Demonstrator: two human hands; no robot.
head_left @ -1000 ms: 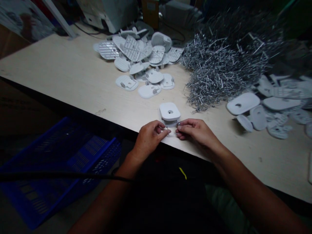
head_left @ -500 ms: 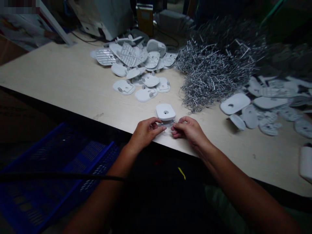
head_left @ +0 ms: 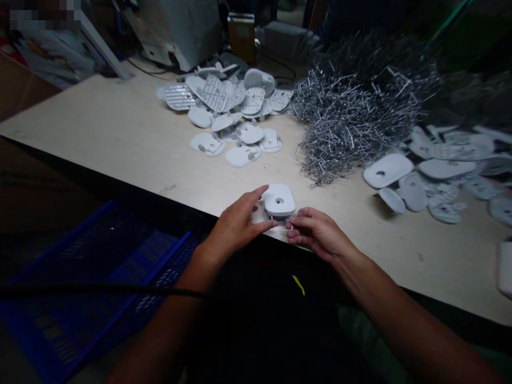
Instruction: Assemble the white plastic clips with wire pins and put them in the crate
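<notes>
Close to the front edge of the table, a white rounded plastic piece (head_left: 280, 195) with a hole in its top lies between my hands. My left hand (head_left: 236, 226) curves around its left side, forefinger at the upper left edge and thumb low at the front. A thin bent metal wire (head_left: 283, 230) shows at the front, below the plastic top. My right hand (head_left: 318, 232) pinches at the wire's right end, thumb and forefinger together, the other fingers curled. The fingertips partly hide how wire and plastic meet.
A pile of white plastic pieces (head_left: 214, 93) lies at the back, with a large heap of bent metal wires (head_left: 360, 106) to its right. More white pieces (head_left: 440, 168) lie on the right. A blue crate (head_left: 80, 293) stands below at left, crossed by a black cable (head_left: 100, 289).
The plastic piece has come nearer the table's front edge and slightly right. My left forefinger has spread from a pinch at the wire to the piece's left side. My right hand has moved nearer.
</notes>
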